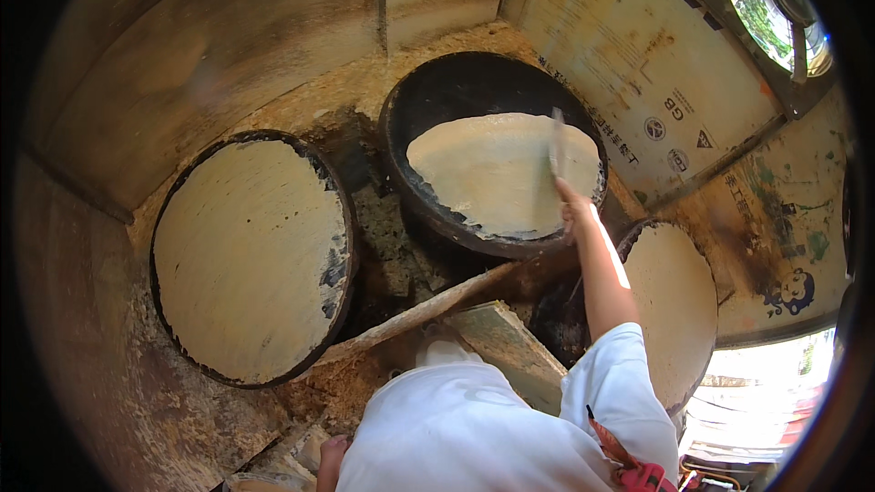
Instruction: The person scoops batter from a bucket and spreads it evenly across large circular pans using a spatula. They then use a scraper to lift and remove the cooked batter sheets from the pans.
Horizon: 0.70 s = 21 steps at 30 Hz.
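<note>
My right hand (576, 213) grips a thin, flat scraper-like tool (558, 143), blurred, upright over the pale layer. This layer, batter or thin dough (492, 171), covers the near part of a round black griddle (465, 85); the far part of the griddle is bare and dark. To the left, a second round griddle (352, 246) is almost wholly covered by a pale sheet (246, 260) with dark ragged edges. My left hand (333, 451) hangs low beside my white shirt, mostly cut off by the frame, and its fingers are hard to make out.
A third griddle with a pale sheet (670, 307) stands at the right, partly behind my arm. A whitish pole (417, 307) slants between the griddles. A worn board (513, 348) lies before me. Stained panels (649, 82) bearing print enclose the corner; a fan (779, 7) sits upper right.
</note>
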Available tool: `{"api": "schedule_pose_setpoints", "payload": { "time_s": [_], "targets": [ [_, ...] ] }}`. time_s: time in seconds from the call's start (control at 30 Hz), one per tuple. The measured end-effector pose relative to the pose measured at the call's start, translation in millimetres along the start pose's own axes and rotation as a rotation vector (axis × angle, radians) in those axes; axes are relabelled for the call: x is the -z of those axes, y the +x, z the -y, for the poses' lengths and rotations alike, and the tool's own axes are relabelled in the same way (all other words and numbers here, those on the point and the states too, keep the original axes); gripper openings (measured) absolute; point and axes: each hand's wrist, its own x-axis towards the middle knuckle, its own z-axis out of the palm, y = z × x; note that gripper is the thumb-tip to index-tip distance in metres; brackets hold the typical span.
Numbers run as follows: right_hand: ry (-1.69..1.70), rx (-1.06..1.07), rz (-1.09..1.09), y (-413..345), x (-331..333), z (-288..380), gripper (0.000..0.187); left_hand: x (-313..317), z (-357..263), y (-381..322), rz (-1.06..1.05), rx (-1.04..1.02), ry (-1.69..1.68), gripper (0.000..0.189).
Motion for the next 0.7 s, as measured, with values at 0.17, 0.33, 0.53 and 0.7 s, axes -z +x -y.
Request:
{"api": "schedule_pose_setpoints", "payload": {
  "time_s": [0.17,0.33,0.53,0.7],
  "targets": [
    [-0.417,0.401,0.144,-55,-97,6,0.064,-17,-71,-52,0.085,-0.096,-0.074,0.034],
    [-1.074,0.971,-0.012,-74,-113,-13,0.062,-34,-105,-80,0.045,-0.107,0.153,0.033],
    [-1.235,0.846,-0.349,2,-58,-1,0.053,-22,-56,-37,0.058,0.106,-0.047,0.033],
    [-0.395,0.518,-0.257,55,39,-6,0.045,-5,-14,-7,-0.054,0.029,0.042,0.033]
  ]
}}
